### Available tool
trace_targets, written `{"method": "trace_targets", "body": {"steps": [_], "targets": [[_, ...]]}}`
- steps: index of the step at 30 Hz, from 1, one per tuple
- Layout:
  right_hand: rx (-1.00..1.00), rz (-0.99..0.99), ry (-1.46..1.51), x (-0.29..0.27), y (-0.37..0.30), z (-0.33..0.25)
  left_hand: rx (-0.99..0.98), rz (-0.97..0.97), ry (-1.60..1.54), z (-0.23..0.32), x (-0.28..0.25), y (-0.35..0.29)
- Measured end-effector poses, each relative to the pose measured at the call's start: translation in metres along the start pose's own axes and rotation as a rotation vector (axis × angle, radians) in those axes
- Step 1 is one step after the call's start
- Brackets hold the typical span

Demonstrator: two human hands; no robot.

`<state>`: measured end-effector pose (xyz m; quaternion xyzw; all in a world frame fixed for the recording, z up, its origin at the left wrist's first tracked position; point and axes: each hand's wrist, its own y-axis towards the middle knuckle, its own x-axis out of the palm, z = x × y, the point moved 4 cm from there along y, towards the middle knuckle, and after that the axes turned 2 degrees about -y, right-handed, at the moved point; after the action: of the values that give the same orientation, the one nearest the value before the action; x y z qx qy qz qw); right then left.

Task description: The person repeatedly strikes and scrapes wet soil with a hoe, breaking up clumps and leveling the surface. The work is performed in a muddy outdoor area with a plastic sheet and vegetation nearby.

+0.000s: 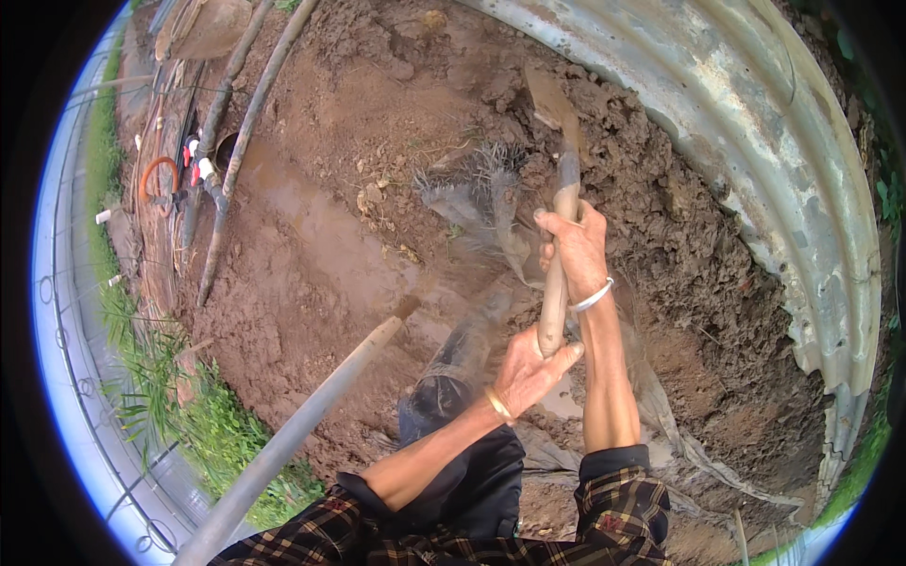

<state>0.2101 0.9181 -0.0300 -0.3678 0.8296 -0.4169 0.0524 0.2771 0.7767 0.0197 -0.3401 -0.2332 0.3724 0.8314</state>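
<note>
A shovel (555, 302) with a pale wooden handle runs away from me, its mud-caked blade (552, 102) against the clumpy wet soil at the top. My left hand (530, 373) is closed around the butt end of the handle. Farther along, nearer the blade, my right hand (578, 247) wraps the same handle. Just left of the blade and shaft lies a torn, frayed grey cloth or sheet (472, 198), partly sunk in mud. How deep the blade's edge sits in the soil is hard to tell.
Corrugated metal sheeting (746, 123) curves along the right. A grey pole (302, 429) slants in from the lower left. My dark boot (439, 396) stands in mud beside a muddy puddle (330, 222). Pipes with red-and-white fittings (203, 170) lie at upper left, near green plants (222, 424).
</note>
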Motion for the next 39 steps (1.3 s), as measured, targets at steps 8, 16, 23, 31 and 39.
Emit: {"method": "trace_targets", "body": {"steps": [8, 16, 23, 31, 39], "targets": [[0.068, 0.054, -0.241, -0.068, -0.067, 0.045, -0.088, 0.228, 0.587, -0.023, -0.094, 0.071], [0.471, 0.171, -0.125, -0.104, -0.103, 0.133, 0.023, 0.586, 1.06, -0.039, -0.133, 0.247], [0.662, -0.021, 0.179, -0.115, -0.05, 0.157, 0.013, 0.552, 0.566, -0.091, -0.191, 0.169], [0.136, 0.156, -0.962, -0.16, -0.011, 0.15, -0.338, 0.468, -0.121, -0.145, -0.171, 0.101], [0.341, -0.023, -0.674, -0.132, 0.002, 0.132, -0.185, 0.397, -0.285, -0.106, -0.159, 0.104]]}}
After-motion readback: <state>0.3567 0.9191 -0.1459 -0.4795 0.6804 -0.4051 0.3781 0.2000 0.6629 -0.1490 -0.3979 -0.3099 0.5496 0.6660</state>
